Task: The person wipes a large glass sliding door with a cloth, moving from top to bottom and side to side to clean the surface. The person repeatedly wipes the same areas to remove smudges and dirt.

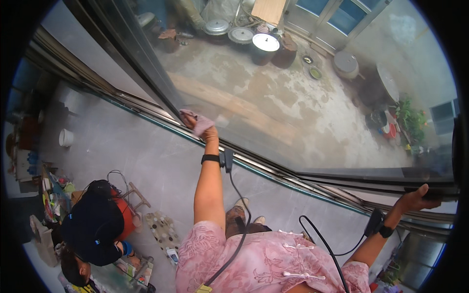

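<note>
My left hand [201, 126] presses a pinkish cloth [203, 124] against the lower corner of a glass panel, where the dark upright frame [157, 80] meets the bottom rail. Before me stretches the wide glass pane [293, 121] of a sliding window or door. At the far right, my right hand [417, 201] rests at the dark frame edge [381, 179], its thumb raised apart from the fingers. The fingertips there lie in shadow. Metal sliding tracks [256, 164] run beneath the panel. Each wrist wears a black strap with a cabled device [228, 160].
Behind the glass, lidded pots [265, 44] and a plant [410, 113] stand in a concrete yard. On my left, another person [95, 223] bends over a low table near a patterned mat [161, 230]. A white bucket [66, 138] sits on the grey floor [146, 161].
</note>
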Available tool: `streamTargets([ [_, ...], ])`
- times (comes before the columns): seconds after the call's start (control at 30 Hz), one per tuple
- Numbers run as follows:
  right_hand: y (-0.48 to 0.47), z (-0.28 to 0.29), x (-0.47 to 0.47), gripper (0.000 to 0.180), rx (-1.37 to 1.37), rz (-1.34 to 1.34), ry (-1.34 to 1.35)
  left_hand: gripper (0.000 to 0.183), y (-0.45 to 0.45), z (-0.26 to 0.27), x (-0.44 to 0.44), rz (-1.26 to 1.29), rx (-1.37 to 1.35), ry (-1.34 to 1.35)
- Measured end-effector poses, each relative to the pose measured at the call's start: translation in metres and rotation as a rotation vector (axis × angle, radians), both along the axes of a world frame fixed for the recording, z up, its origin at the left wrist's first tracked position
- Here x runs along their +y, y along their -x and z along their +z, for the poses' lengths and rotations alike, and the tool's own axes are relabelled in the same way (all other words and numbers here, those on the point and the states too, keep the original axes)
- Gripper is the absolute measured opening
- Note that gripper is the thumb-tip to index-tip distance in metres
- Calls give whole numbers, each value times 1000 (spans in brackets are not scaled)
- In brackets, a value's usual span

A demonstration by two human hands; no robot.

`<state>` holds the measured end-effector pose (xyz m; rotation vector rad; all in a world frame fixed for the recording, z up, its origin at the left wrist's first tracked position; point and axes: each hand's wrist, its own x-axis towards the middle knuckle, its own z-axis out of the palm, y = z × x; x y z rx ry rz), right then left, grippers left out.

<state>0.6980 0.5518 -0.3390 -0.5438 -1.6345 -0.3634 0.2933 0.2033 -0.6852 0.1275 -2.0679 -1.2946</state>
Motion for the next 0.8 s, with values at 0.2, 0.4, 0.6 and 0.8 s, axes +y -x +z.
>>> streamTargets([
  [0.2, 15, 2, -5, 76, 4, 45, 134, 38, 12, -132, 5, 74, -685, 253],
  [0.4, -7, 12, 25, 83, -57, 51, 35, 26, -97, -177, 101, -704, -1145, 1072],
  [0.6, 4, 7, 13, 76, -37, 100, 63, 30, -79, -125, 88, -308, -1084, 658],
  [0.8, -22, 14, 29, 67, -92, -155, -4, 17, -24, -199, 28, -307, -1005, 943],
])
